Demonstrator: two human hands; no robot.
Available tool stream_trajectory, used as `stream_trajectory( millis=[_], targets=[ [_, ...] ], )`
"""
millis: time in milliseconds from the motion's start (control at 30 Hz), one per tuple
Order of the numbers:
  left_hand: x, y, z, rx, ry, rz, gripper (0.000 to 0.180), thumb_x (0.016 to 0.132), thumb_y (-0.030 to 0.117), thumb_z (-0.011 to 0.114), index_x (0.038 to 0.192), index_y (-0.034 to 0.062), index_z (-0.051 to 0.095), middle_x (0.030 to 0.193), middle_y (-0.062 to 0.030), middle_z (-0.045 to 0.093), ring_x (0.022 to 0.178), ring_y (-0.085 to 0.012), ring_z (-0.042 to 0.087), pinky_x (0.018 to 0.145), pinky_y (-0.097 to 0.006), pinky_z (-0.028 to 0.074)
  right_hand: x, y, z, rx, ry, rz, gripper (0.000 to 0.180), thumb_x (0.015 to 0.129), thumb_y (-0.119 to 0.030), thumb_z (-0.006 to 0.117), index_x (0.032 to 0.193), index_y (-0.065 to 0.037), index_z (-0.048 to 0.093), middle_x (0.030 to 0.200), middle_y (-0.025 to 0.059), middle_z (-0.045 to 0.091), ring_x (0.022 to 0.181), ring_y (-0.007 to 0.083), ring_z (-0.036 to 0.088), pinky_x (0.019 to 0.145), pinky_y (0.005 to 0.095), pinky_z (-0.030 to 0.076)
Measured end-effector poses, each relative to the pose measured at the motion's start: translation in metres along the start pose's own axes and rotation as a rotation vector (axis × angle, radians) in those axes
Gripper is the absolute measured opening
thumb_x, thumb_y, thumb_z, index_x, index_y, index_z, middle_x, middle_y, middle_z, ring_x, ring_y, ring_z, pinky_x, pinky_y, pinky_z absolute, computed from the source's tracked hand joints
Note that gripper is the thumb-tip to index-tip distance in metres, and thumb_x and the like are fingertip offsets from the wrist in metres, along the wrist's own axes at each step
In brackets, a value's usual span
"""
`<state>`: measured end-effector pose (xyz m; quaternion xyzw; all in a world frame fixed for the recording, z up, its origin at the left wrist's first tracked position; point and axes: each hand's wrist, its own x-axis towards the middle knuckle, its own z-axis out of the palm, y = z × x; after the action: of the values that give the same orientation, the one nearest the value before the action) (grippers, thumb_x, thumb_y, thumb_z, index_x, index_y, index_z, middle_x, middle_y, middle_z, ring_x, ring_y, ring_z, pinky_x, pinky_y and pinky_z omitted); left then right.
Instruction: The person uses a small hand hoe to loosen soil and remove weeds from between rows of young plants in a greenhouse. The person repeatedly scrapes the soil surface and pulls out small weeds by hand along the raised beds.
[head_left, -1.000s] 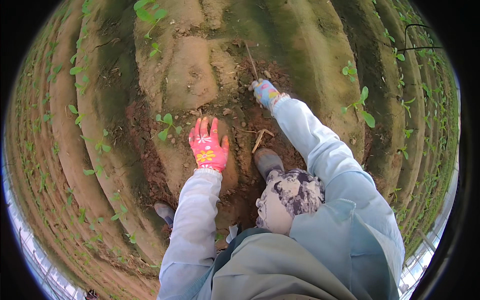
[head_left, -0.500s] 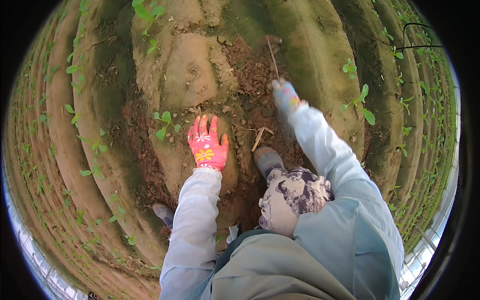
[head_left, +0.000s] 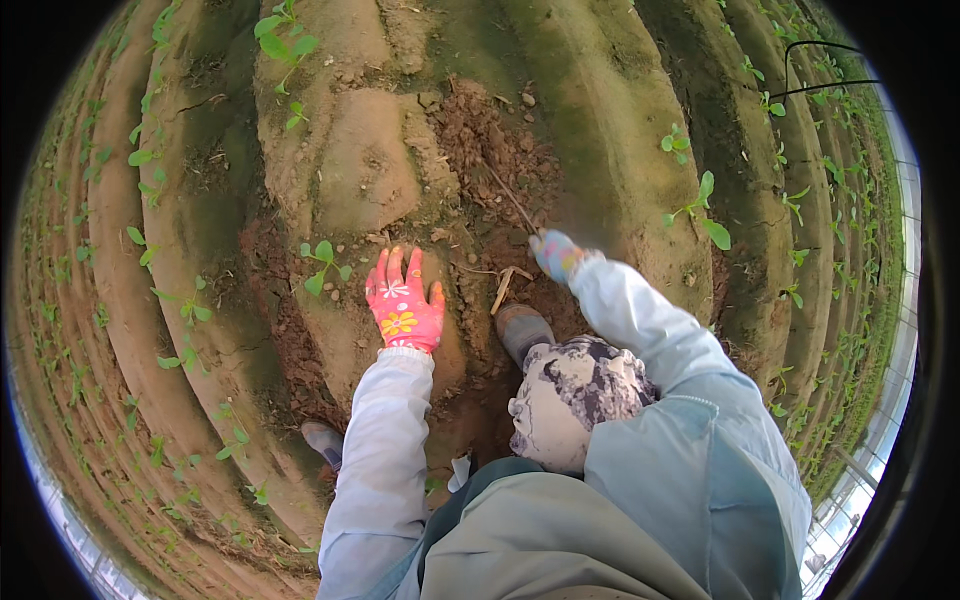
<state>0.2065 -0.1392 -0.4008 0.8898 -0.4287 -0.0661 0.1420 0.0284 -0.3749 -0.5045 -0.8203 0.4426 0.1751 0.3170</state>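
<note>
Right hand (head_left: 556,254) grips a thin stick (head_left: 512,200) — left hand (head_left: 403,306) flat on soil.

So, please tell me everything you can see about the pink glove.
The pink glove covers the left hand. It looks like knitted fabric, bright pink with yellow and white flower prints on the back. The fingers are spread and point away from the person, palm down, flat on a ridge of brown soil. A pale blue sleeve meets its cuff. A small green seedling grows just left of it.
</note>
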Motion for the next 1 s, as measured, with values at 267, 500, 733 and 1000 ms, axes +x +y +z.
stream_trajectory(
  millis=[267, 500, 733, 1000],
  targets=[
    [0.000, -0.001, 0.004, 0.010, 0.025, 0.008, 0.059, 0.080, 0.032, 0.069, 0.135, 0.0136, 0.053, 0.142, -0.0113, 0.043, 0.137, -0.0326, 0.034, 0.111, -0.053, 0.026, 0.010, -0.021, -0.036, 0.528, -0.153, 0.194, 0.038, 0.099, -0.034, 0.051, 0.122, -0.004, 0.057, 0.100, 0.0174, 0.070, 0.099, 0.0356, 0.065, 0.086, 0.0441, 0.049],
    [0.001, -0.001, 0.003, 0.011, -0.016, -0.016, 0.060, 0.080, 0.032, 0.069, 0.135, 0.0142, 0.053, 0.143, -0.0110, 0.043, 0.137, -0.0322, 0.034, 0.112, -0.053, 0.025, 0.153, -0.085, -0.095, 0.148, 0.052, 0.016, 0.047, 0.100, -0.040, 0.040, 0.121, -0.004, 0.061, 0.113, 0.0200, 0.066, 0.108, 0.0382, 0.062, 0.092, 0.0436, 0.048],
    [-0.001, -0.001, 0.001, -0.008, -0.023, -0.012, 0.060, 0.080, 0.030, 0.069, 0.135, 0.0141, 0.053, 0.144, -0.0105, 0.042, 0.138, -0.0316, 0.033, 0.112, -0.052, 0.024, 0.173, -0.039, -0.060, -0.134, 0.069, 0.065, 0.049, 0.099, -0.042, 0.039, 0.115, -0.004, 0.066, 0.117, 0.0189, 0.066, 0.112, 0.0377, 0.060, 0.096, 0.0443, 0.047],
    [-0.002, -0.002, 0.001, -0.015, -0.005, -0.012, 0.058, 0.081, 0.030, 0.069, 0.135, 0.0142, 0.054, 0.144, -0.0096, 0.042, 0.138, -0.0310, 0.033, 0.112, -0.052, 0.024, 0.051, 0.027, -0.050, -0.174, 0.035, 0.210, 0.044, 0.102, -0.038, 0.036, 0.114, -0.005, 0.064, 0.116, 0.0204, 0.064, 0.112, 0.0374, 0.060, 0.097, 0.0429, 0.046]
  ],
)
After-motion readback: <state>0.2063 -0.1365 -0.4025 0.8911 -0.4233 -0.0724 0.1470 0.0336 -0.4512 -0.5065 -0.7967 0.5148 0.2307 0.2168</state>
